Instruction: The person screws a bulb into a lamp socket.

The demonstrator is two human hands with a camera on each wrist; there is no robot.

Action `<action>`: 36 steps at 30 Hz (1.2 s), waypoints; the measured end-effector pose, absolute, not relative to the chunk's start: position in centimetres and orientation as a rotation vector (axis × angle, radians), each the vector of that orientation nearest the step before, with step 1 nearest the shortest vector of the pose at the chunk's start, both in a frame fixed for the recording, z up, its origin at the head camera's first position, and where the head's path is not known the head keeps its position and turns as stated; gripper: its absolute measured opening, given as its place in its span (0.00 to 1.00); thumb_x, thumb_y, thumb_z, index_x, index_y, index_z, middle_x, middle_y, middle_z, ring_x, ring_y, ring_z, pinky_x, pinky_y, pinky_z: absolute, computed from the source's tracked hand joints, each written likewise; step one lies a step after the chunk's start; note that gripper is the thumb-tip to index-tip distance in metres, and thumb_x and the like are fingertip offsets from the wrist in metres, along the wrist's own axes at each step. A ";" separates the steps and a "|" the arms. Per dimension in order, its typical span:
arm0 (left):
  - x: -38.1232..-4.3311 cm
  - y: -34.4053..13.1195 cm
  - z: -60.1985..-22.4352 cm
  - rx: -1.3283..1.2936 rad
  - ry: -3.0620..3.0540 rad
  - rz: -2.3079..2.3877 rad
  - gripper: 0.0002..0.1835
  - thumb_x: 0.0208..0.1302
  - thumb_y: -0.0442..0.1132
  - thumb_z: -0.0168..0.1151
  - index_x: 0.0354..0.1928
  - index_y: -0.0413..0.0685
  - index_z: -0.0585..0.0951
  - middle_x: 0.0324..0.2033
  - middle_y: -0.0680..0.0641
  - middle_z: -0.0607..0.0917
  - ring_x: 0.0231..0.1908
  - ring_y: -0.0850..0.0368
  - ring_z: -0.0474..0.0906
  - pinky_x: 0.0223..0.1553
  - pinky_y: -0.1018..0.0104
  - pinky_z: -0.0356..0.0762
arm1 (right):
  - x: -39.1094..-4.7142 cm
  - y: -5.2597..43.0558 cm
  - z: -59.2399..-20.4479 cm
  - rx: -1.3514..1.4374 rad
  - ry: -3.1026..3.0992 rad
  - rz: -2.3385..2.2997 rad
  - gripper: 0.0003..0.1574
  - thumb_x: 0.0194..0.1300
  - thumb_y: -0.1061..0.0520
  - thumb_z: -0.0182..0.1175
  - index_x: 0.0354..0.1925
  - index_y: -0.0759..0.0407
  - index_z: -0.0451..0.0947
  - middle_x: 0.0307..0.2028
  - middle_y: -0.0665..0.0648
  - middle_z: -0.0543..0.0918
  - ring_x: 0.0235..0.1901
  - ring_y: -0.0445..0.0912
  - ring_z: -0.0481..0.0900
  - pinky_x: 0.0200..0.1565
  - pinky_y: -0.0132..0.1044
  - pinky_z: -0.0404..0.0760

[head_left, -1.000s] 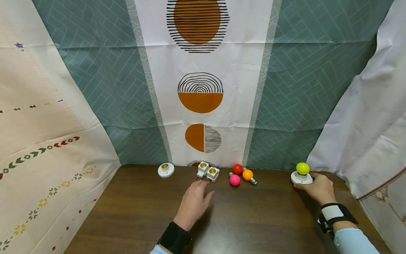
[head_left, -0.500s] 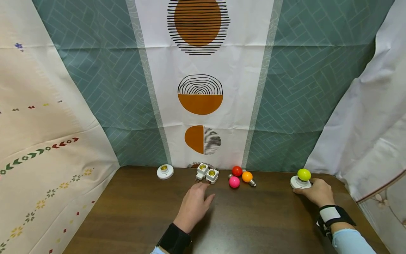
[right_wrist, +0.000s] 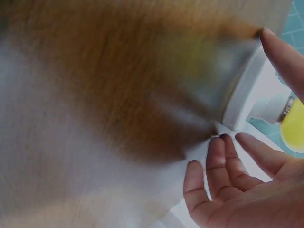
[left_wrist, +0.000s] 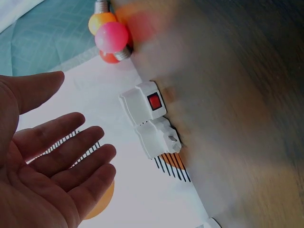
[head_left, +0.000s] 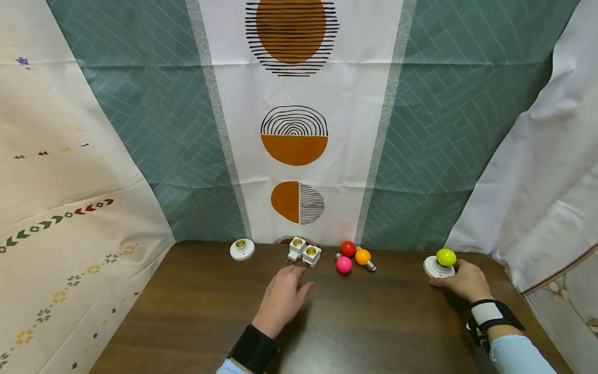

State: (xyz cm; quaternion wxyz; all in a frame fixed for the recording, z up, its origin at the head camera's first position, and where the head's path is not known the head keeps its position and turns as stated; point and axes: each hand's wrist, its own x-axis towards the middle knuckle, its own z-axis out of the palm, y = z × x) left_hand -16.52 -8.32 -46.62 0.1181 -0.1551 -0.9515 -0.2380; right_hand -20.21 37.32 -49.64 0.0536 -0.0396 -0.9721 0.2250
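My right hand [head_left: 469, 281] grips the rim of a round white lamp holder [head_left: 432, 269], thumb in front and fingers at the right side. A yellow-green bulb [head_left: 446, 257] sits in that holder and leans slightly right. The right wrist view shows thumb and fingertips at opposite sides of the holder's base [right_wrist: 242, 102]. My left hand [head_left: 282, 299] hovers over the table with relaxed fingers, holding nothing. Just beyond its fingertips stand two square white sockets, a left one [head_left: 296, 249] and a right one [head_left: 311, 255]; a red switch [left_wrist: 155, 100] shows on one.
Red [head_left: 348, 248], orange [head_left: 363, 256] and pink [head_left: 343, 264] bulbs lie clustered right of the sockets. Another round white lamp holder [head_left: 242, 250], without a bulb, stands at the back left. Patterned cloth [head_left: 205, 208] hangs behind the dark wooden table [head_left: 364, 322].
The right hand and the lamp holder have shifted slightly left, and the bulb now leans a little right of the base. The left hand stays nearly still.
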 end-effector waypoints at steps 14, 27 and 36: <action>-16.5 -8.7 -46.5 -0.364 -2.805 -0.712 0.28 0.57 0.51 0.65 0.55 0.42 0.74 0.50 0.46 0.78 0.51 0.53 0.72 0.49 0.58 0.71 | -18.1 31.6 -41.9 -0.132 -2.874 0.693 0.70 0.44 0.26 0.64 0.65 0.74 0.52 0.53 0.81 0.59 0.47 0.72 0.62 0.39 0.65 0.67; -16.0 -9.0 -47.1 -0.317 -2.741 -0.746 0.34 0.54 0.52 0.66 0.60 0.42 0.70 0.57 0.42 0.71 0.55 0.50 0.68 0.51 0.56 0.68 | -17.5 22.0 -44.3 0.356 -2.903 0.791 0.51 0.48 0.30 0.64 0.58 0.62 0.70 0.59 0.68 0.65 0.57 0.63 0.63 0.53 0.59 0.65; -16.9 -10.4 -46.5 -0.202 -2.700 -0.771 0.34 0.54 0.54 0.66 0.58 0.43 0.71 0.55 0.44 0.71 0.56 0.51 0.66 0.54 0.57 0.66 | -17.5 20.5 -45.3 0.376 -2.874 0.823 0.46 0.48 0.34 0.67 0.57 0.61 0.72 0.58 0.64 0.67 0.56 0.60 0.66 0.52 0.55 0.67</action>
